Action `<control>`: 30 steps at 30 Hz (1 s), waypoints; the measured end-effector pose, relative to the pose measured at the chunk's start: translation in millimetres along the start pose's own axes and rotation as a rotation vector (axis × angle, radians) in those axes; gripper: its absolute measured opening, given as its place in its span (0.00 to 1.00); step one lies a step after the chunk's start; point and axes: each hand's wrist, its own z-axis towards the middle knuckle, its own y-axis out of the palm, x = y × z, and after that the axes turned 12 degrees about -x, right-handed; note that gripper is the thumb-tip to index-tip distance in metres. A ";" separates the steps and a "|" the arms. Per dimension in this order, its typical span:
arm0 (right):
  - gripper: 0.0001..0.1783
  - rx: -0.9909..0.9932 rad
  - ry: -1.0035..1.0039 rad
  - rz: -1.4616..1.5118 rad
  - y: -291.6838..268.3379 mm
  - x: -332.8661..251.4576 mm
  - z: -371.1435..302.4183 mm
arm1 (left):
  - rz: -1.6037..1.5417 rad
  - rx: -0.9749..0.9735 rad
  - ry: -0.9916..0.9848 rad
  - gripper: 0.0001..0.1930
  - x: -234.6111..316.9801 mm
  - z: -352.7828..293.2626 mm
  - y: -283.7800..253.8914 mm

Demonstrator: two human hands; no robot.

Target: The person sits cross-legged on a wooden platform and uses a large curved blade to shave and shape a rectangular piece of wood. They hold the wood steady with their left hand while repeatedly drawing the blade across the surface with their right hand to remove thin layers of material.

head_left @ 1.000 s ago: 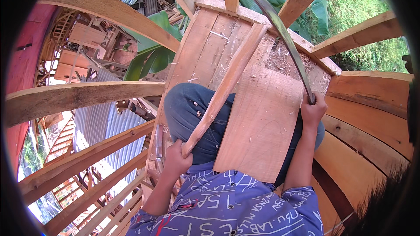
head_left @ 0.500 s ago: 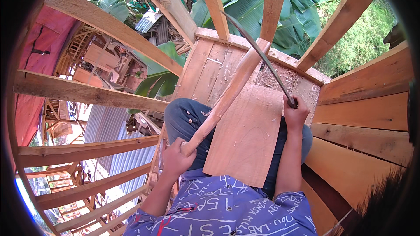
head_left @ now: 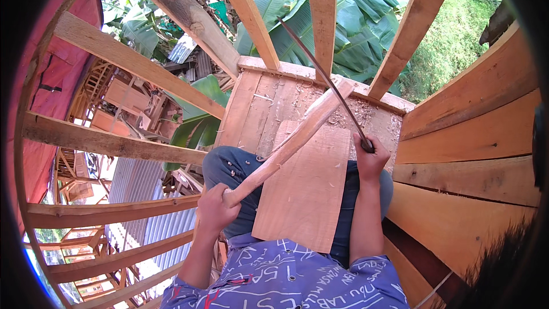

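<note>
The left grip (head_left: 218, 208) clasps a long pale-brown wooden stick's (head_left: 287, 149) near end; it slants away rightward above a rectangular tan wooden board (head_left: 303, 200), far end crossed by the slim dark blade (head_left: 330, 83) clenched in the nearer right grip (head_left: 374, 157)

Blade handle (head_left: 368, 148) part-hidden; shirt (head_left: 283, 277) cropped below

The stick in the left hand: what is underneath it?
Along its edges, jeans show near the left hand, then the board, then shavings at the far end. The strip directly beneath the stick is covered; I can't tell whether the stick touches the board.
</note>
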 end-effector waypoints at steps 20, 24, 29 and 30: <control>0.10 -0.586 0.460 0.433 -22.5 -95.9 5.7 | -0.302 -0.372 -0.047 0.15 -71.5 -20.5 -9.5; 0.08 -0.652 0.538 0.493 -20.4 -109.0 -4.7 | -0.319 -0.494 -0.153 0.15 -82.5 -31.4 -7.6; 0.11 -0.784 0.624 0.491 -11.6 -99.9 -32.9 | -0.401 -0.643 -0.255 0.17 -107.3 -35.6 1.4; 0.12 -0.800 0.607 0.475 -9.5 -96.5 -40.5 | -0.392 -0.643 -0.262 0.17 -110.4 -37.0 4.4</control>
